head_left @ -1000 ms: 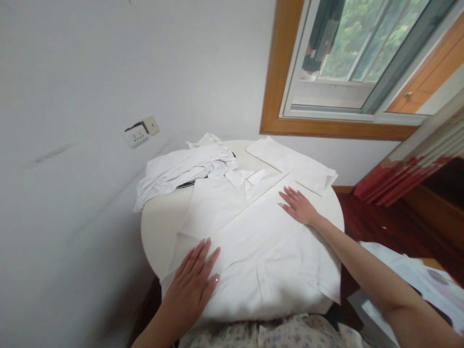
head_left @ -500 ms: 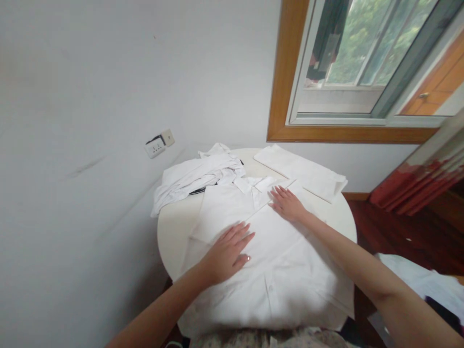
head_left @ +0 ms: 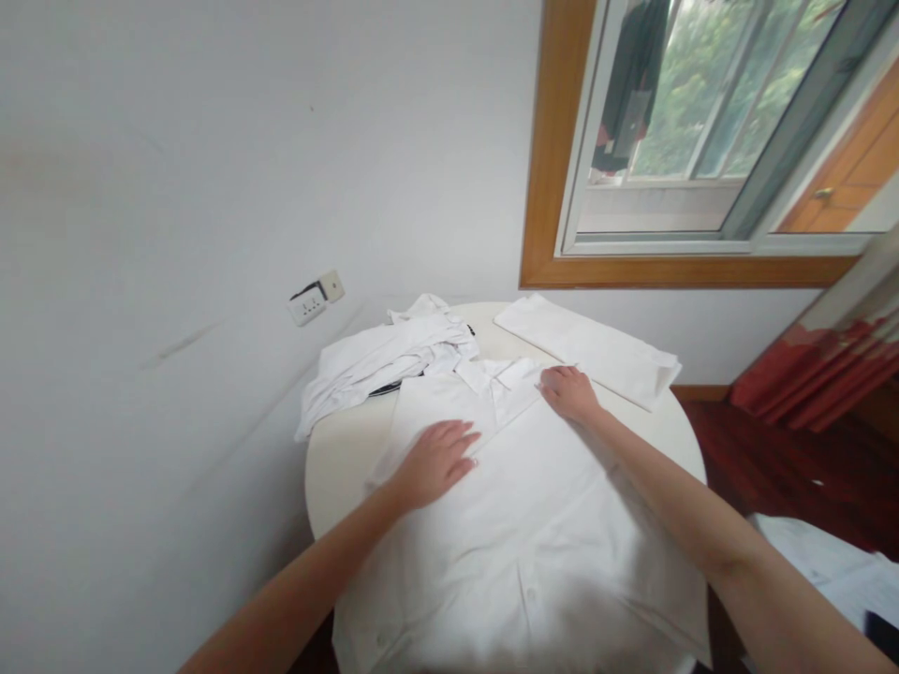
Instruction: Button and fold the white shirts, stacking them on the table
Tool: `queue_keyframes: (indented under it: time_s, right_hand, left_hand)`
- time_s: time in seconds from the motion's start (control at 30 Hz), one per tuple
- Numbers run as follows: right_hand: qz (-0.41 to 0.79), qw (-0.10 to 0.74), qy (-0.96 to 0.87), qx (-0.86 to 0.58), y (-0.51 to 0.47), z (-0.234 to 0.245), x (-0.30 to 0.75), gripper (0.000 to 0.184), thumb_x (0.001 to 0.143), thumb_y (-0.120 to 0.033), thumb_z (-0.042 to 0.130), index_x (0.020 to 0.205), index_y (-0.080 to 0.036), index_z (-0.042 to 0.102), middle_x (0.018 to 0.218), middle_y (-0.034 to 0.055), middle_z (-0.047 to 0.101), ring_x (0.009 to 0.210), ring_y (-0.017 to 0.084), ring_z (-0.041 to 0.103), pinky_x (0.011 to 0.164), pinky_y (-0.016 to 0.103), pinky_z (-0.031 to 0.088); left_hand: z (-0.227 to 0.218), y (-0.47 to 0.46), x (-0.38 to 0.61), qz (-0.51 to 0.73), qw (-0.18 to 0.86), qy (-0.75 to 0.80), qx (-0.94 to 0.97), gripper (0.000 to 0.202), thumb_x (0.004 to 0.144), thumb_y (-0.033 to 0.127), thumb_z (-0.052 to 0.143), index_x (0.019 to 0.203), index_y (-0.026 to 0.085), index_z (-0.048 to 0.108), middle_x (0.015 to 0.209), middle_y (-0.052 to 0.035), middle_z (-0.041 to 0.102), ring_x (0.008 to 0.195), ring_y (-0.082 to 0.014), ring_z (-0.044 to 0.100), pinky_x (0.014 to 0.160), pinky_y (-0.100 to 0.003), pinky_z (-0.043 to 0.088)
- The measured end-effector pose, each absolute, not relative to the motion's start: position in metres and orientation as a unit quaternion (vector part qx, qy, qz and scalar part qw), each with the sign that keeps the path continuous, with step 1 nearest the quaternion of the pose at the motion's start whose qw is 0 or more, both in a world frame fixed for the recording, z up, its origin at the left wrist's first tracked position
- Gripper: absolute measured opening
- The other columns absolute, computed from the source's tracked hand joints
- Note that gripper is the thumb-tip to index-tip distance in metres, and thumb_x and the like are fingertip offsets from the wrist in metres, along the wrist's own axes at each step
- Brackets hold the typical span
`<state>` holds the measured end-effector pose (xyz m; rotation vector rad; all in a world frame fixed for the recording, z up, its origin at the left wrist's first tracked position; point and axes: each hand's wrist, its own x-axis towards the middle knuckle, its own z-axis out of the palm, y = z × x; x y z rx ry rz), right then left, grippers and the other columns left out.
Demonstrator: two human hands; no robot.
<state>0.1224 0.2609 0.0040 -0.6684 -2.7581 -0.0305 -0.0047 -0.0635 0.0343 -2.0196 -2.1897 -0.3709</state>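
Observation:
A white button-up shirt [head_left: 520, 487] lies spread over a round table, its collar [head_left: 484, 374] toward the wall and its lower part hanging over the near edge. One side is folded inward, leaving a diagonal edge across the chest. My left hand [head_left: 436, 463] rests flat on the shirt's left part, fingers stretched out and holding nothing. At the upper right, beside the collar, my right hand [head_left: 570, 393] has its fingers curled in at the end of the folded edge. The fabric under those fingertips is hidden.
Crumpled white garments [head_left: 386, 356] lie at the table's back left. A neatly folded white cloth [head_left: 590, 346] lies at the back right. The pale table [head_left: 330, 468] stands against the wall, near a socket [head_left: 307, 304]. More white cloth [head_left: 821, 562] is at the lower right.
My right hand has shifted slightly toward the shoulder end of the fold, and its spread fingers have curled in. My left hand has moved a little away from me, still flat. The view tilted slightly.

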Motion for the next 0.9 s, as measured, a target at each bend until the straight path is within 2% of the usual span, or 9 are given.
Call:
queue_keyframes:
  time_s: [0.07, 0.2, 0.33, 0.43, 0.5, 0.63, 0.8, 0.9]
  right_hand:
    - [-0.011, 0.154, -0.953, -0.262, 0.264, 0.013, 0.108, 0.048, 0.094, -0.043, 0.031, 0.128, -0.018, 0.055, 0.128, 0.0118, 0.056, 0.114, 0.026, 0.048, 0.094, 0.038, 0.037]
    - [-0.012, 0.123, -0.949, -0.291, 0.271, 0.027, 0.08, 0.05, 0.095, -0.046, 0.028, 0.114, -0.019, 0.066, 0.121, 0.0155, 0.058, 0.113, 0.029, 0.046, 0.091, 0.041, 0.036]
    - [0.015, 0.098, -0.959, -0.266, 0.284, 0.029, 0.066, 0.051, 0.092, -0.055, 0.033, 0.102, -0.022, 0.071, 0.112, 0.0142, 0.062, 0.111, 0.031, 0.047, 0.09, 0.044, 0.037]
    - [0.061, 0.101, -0.961, -0.251, 0.295, 0.026, 0.06, 0.04, 0.089, -0.052, 0.045, 0.1, -0.023, 0.071, 0.111, 0.0129, 0.063, 0.109, 0.03, 0.05, 0.087, 0.041, 0.039]
    - [0.078, 0.108, -0.96, -0.246, 0.3, 0.024, 0.055, 0.032, 0.086, -0.047, 0.053, 0.095, -0.022, 0.071, 0.11, 0.0113, 0.064, 0.107, 0.028, 0.052, 0.086, 0.037, 0.04]
    - [0.097, 0.142, -0.958, -0.228, 0.3, 0.02, 0.045, 0.023, 0.088, -0.037, 0.052, 0.098, -0.022, 0.067, 0.107, 0.006, 0.067, 0.104, 0.021, 0.055, 0.086, 0.028, 0.039]
    - [0.16, 0.221, -0.943, -0.189, 0.293, 0.011, 0.04, 0.027, 0.093, -0.034, 0.042, 0.109, -0.021, 0.059, 0.096, 0.004, 0.069, 0.085, 0.016, 0.061, 0.077, 0.025, 0.042]
    - [0.161, 0.264, -0.935, -0.176, 0.287, 0.006, 0.039, 0.028, 0.094, -0.034, 0.039, 0.11, -0.02, 0.057, 0.096, 0.0063, 0.069, 0.083, 0.018, 0.061, 0.075, 0.025, 0.041]
  left_hand:
    - [0.044, -0.039, -0.039, -0.142, 0.097, -0.764, -0.622, 0.039, 0.095, 0.035, 0.034, 0.125, 0.018, 0.054, 0.12, -0.0105, 0.061, 0.113, -0.0215, 0.051, 0.099, -0.04, 0.038]
    - [0.058, 0.011, -0.103, -0.122, 0.136, -0.833, -0.523, 0.036, 0.094, 0.03, 0.033, 0.097, 0.015, 0.066, 0.096, -0.0122, 0.065, 0.096, -0.023, 0.054, 0.092, -0.041, 0.038]
    - [0.052, 0.044, -0.13, -0.077, 0.138, -0.856, -0.493, 0.042, 0.093, 0.041, 0.039, 0.085, 0.012, 0.068, 0.091, -0.0156, 0.065, 0.095, -0.0263, 0.054, 0.087, -0.039, 0.038]
    - [0.042, 0.057, -0.133, -0.051, 0.143, -0.858, -0.49, 0.046, 0.091, 0.048, 0.041, 0.079, 0.013, 0.068, 0.09, -0.0153, 0.064, 0.098, -0.0283, 0.053, 0.086, -0.039, 0.039]
    - [0.036, 0.063, -0.135, -0.053, 0.143, -0.857, -0.492, 0.041, 0.089, 0.047, 0.046, 0.076, 0.015, 0.068, 0.092, -0.0143, 0.064, 0.102, -0.0291, 0.052, 0.086, -0.039, 0.039]
    - [0.033, 0.069, -0.144, -0.097, 0.103, -0.855, -0.499, 0.028, 0.087, 0.04, 0.052, 0.079, 0.016, 0.065, 0.095, -0.0114, 0.065, 0.103, -0.0266, 0.055, 0.091, -0.037, 0.039]
    - [0.036, 0.069, -0.148, -0.116, 0.063, -0.86, -0.494, 0.028, 0.095, 0.038, 0.036, 0.103, 0.02, 0.055, 0.09, -0.0046, 0.067, 0.082, -0.0177, 0.063, 0.072, -0.027, 0.044]
    - [0.033, 0.069, -0.138, -0.086, 0.08, -0.869, -0.481, 0.029, 0.097, 0.039, 0.03, 0.111, 0.021, 0.049, 0.096, -0.0058, 0.067, 0.086, -0.0183, 0.064, 0.07, -0.027, 0.043]
